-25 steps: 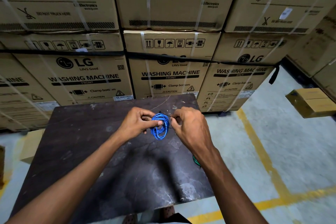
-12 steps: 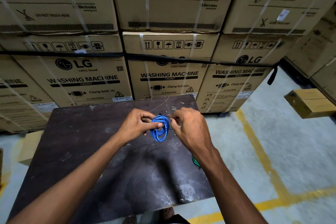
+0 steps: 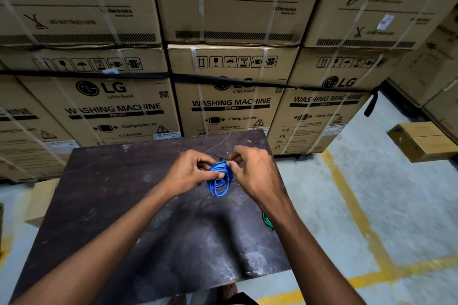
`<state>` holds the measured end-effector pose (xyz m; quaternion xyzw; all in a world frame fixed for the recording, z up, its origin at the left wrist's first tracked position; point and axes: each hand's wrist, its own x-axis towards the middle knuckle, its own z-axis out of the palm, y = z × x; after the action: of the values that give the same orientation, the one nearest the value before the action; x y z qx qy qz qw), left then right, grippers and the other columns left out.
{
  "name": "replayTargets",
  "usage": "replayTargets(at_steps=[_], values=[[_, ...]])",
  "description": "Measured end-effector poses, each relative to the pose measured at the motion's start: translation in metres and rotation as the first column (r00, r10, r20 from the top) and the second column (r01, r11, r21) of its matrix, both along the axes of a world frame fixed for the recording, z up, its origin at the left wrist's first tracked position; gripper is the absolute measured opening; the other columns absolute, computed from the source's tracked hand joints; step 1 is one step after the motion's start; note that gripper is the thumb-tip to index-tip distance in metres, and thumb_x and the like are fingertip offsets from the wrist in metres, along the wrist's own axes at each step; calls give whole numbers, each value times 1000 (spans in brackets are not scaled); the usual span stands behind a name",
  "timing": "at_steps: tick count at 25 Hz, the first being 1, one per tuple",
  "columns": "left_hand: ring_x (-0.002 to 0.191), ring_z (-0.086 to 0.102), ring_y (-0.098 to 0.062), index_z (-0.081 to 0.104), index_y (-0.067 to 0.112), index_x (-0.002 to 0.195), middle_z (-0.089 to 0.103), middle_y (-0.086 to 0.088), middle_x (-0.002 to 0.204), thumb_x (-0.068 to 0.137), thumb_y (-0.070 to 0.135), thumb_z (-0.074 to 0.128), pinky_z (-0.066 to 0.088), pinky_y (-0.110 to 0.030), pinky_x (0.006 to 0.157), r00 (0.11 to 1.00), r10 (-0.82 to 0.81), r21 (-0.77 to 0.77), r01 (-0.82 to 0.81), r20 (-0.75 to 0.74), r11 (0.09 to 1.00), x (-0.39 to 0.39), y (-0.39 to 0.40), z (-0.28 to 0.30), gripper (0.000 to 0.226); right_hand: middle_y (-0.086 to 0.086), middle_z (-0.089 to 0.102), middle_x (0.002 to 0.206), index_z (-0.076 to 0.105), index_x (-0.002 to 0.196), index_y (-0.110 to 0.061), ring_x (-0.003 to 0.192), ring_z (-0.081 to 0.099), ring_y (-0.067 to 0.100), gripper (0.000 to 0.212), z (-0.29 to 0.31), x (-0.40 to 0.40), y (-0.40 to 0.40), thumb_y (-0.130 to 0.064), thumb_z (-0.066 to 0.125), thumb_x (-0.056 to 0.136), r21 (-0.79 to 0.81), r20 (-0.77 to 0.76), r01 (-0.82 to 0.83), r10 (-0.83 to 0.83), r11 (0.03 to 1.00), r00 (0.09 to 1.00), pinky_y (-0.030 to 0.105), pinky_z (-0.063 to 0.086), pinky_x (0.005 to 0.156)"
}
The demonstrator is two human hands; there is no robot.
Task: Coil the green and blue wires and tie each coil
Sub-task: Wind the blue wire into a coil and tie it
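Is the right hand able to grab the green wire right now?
Probably not yet. The right hand is busy pinching the tie on the blue wire, which the left hand also holds. The green wire lies close, beside that forearm.

Wire coil (image 3: pixel 219 181) held between left hand (image 3: pixel 190 171) and right hand (image 3: pixel 252 171) above table (image 3: pixel 111 205), second coil (image 3: pixel 267 220) right (half hidden by forearm), stacked cartons (image 3: pixel 223 57) behind.

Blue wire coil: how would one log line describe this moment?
left hand holds blue coil | right hand pinches black tie | green wire on table
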<state>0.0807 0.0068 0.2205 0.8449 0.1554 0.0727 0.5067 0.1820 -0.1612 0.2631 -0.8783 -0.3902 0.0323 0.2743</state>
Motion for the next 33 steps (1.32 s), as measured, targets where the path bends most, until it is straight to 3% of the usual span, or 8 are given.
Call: replayTargets(at_steps=[2, 5, 13, 17, 21, 24, 28, 33], values=[[54, 60, -10, 81, 23, 86, 77, 0, 70, 79, 27, 87, 44, -23, 46, 1000, 11, 10, -11, -1, 1000, -2, 1, 1, 10, -7, 69, 73, 67, 82, -21, 66, 61, 4, 8, -1, 2, 3, -25, 74, 85, 73, -168, 66, -53, 995, 984, 15, 45, 54], [54, 60, -8, 81, 20, 86, 78, 1, 70, 79, 27, 87, 44, -22, 46, 1000, 29, 12, -29, -3, 999, -5, 3, 1, 12, -8, 68, 68, 74, 80, -19, 58, 58, -5, 5, -1, 3, -2, -18, 76, 85, 95, -268, 55, -28, 994, 963, 7, 39, 51], [54, 64, -7, 76, 19, 97, 78, 4, 69, 75, 17, 90, 50, -25, 44, 989, 138, -44, -135, 59, 990, -4, -7, 1, 27, -9, 69, 66, 72, 74, -21, 62, 64, 4, 10, -17, 4, 4, -16, 76, 83, 163, -278, 67, -20, 984, 960, 13, 46, 54], [54, 63, -1, 78, 22, 99, 79, 5, 71, 77, 14, 88, 48, -24, 44, 986, 136, -36, -133, 94, 990, -5, -6, 2, 25, -3, 70, 66, 74, 77, -17, 51, 60, 2, 9, -18, 4, 4, -15, 78, 85, 227, -337, 97, -15, 969, 941, 15, 46, 47], [58, 65, -6, 79, 21, 99, 79, 2, 73, 77, 17, 88, 47, -26, 47, 993, 92, -74, -86, 78, 994, -8, -6, -1, 24, 5, 70, 62, 72, 73, -13, 47, 60, 13, 22, -26, 16, 3, -27, 72, 90, 346, -545, 163, 57, 924, 837, 31, 51, 48], [58, 61, -13, 79, 18, 100, 79, -3, 74, 77, 16, 89, 44, -29, 49, 996, 54, -130, -45, 66, 991, -10, -7, -3, 26, -3, 68, 61, 76, 78, -15, 50, 52, 5, 25, -31, 29, 10, -36, 69, 91, 273, -578, 128, 57, 953, 814, 28, 41, 53], [56, 58, -14, 78, 19, 102, 79, -8, 74, 75, 17, 90, 44, -31, 49, 998, 15, -177, -2, 69, 984, -11, -9, -5, 29, -1, 67, 67, 77, 81, -18, 50, 42, 10, 9, -28, 29, 17, -19, 75, 90, 273, -745, 99, 145, 957, 651, 22, 29, 44], [55, 53, -13, 77, 23, 107, 78, -9, 74, 75, 19, 90, 43, -28, 49, 996, 28, -204, -11, 79, 979, -15, -10, -4, 35, -1, 66, 65, 71, 81, -14, 49, 40, 9, 14, -28, 30, 20, -4, 70, 90, 344, -796, 145, 206, 928, 569, 23, 29, 45]])
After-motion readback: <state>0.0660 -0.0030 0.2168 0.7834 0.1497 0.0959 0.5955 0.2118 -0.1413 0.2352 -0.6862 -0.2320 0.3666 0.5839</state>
